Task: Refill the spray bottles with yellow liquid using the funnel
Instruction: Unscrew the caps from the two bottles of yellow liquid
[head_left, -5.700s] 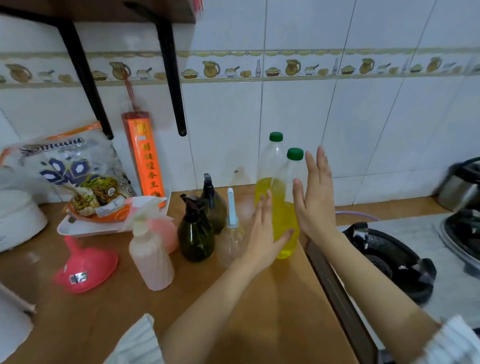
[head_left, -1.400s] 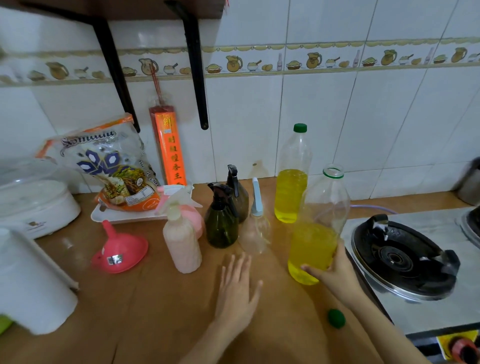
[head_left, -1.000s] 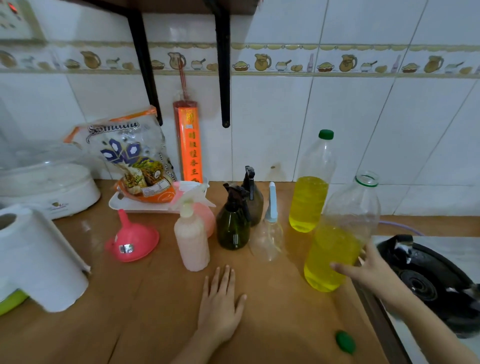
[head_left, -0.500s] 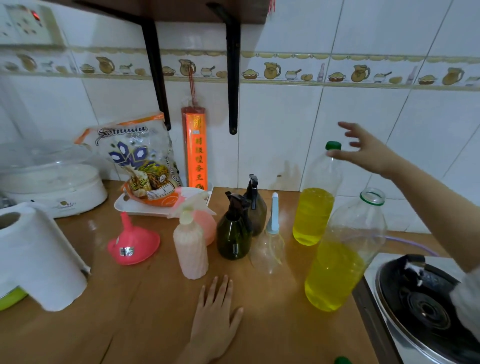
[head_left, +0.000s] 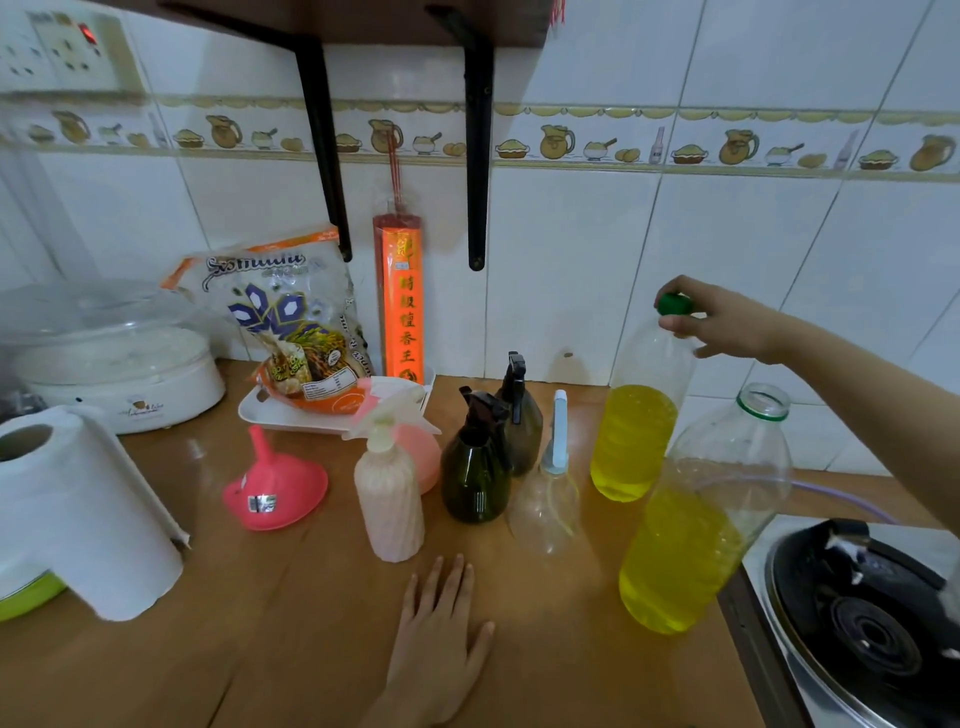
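While the left hand (head_left: 436, 639) lies flat on the wooden tabletop (head_left: 311, 623) with fingers straight and holding nothing, the right hand (head_left: 727, 325) reaches to the back and curls its fingers round the green cap (head_left: 674, 304) of the rear bottle (head_left: 636, 431), which stands near the tiled wall, part full of yellow liquid. The front bottle (head_left: 691, 525), uncapped and also part full, stands close to the tabletop's right edge, just beside the gas stove (head_left: 872, 623). Left of the bottles the spray bottles cluster: a clear one (head_left: 548, 499), two dark ones (head_left: 475, 467), a cream one (head_left: 389, 499) and a pink one (head_left: 418, 457) behind it. The pink funnel (head_left: 272, 486) sits mouth down, spout up, left of the cluster and apart from it. Bare tabletop lies open in front, around the left hand. A paper towel roll (head_left: 78, 509) crowds the near left; a white tray (head_left: 291, 415) holding a food packet (head_left: 291, 317) and a white appliance (head_left: 114, 358) fill the back left.
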